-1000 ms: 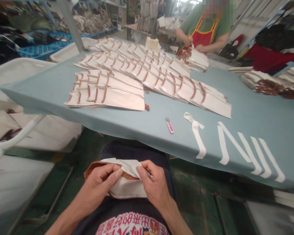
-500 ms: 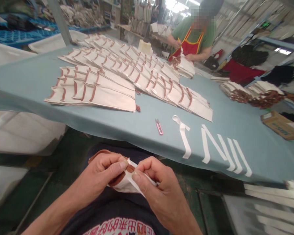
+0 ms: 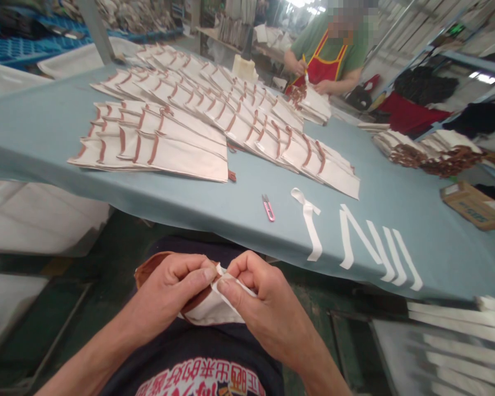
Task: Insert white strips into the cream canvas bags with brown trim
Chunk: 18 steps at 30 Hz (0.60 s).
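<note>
A cream cloth bag with a brown edge [image 3: 208, 311] lies bunched on my lap below the table edge. My left hand [image 3: 169, 289] is closed, pinching its top edge between thumb and forefinger. My right hand [image 3: 259, 302] is closed too, pinching a white strip at the same spot, fingertips almost touching the left's. On the blue table [image 3: 33, 137], pink thread snips [image 3: 268, 208] lie near the front edge. Beside them are several white cloth strips [image 3: 371, 245].
Overlapping rows of cream bags with brown handles [image 3: 214, 118] cover the middle of the table. A person in a red apron [image 3: 330, 58] works at the far end beside a bag stack. More stacks [image 3: 429, 148] and a cardboard box [image 3: 472, 204] sit right. White bins [image 3: 37, 220] stand left.
My hands have drawn closer together and gathered the bag's top edge into a tight pinch. The bag is more bunched than a second ago. The view has shifted left.
</note>
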{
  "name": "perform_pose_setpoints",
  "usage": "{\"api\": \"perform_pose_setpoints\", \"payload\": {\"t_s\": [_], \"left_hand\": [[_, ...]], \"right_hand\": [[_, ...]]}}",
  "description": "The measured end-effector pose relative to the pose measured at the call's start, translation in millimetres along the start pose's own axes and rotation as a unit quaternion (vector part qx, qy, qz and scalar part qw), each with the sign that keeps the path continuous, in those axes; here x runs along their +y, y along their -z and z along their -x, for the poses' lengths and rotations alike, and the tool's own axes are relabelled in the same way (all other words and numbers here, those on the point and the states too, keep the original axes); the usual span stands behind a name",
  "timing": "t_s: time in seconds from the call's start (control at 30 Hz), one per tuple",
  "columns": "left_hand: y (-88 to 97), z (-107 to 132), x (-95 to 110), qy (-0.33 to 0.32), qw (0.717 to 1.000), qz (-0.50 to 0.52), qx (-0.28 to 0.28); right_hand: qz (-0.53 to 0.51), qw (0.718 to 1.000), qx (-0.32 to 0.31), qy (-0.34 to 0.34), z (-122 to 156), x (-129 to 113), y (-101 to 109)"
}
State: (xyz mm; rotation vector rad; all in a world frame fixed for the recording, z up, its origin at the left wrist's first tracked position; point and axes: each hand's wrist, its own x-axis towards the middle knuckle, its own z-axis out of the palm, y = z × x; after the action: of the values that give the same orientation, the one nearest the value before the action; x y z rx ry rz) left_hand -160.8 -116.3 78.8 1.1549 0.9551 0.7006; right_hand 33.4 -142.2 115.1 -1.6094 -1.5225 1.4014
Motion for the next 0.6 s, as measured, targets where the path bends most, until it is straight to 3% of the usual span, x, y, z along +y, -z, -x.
{"api": "perform_pose_setpoints", "payload": {"t_s": [0.43,0.6], "left_hand": [[8.2,-2.7,-8.7,-0.002,1.000,0.013,-0.026],[7.9,-4.0,-8.2,-0.009,0.999,0.012,-0.043]], "right_hand": [[0.092,0.994,-0.054,0.039,-12.1,-20.6,14.3],[0.080,0.993,-0.073,0.052,-14.5,-20.6,18.0]]}}
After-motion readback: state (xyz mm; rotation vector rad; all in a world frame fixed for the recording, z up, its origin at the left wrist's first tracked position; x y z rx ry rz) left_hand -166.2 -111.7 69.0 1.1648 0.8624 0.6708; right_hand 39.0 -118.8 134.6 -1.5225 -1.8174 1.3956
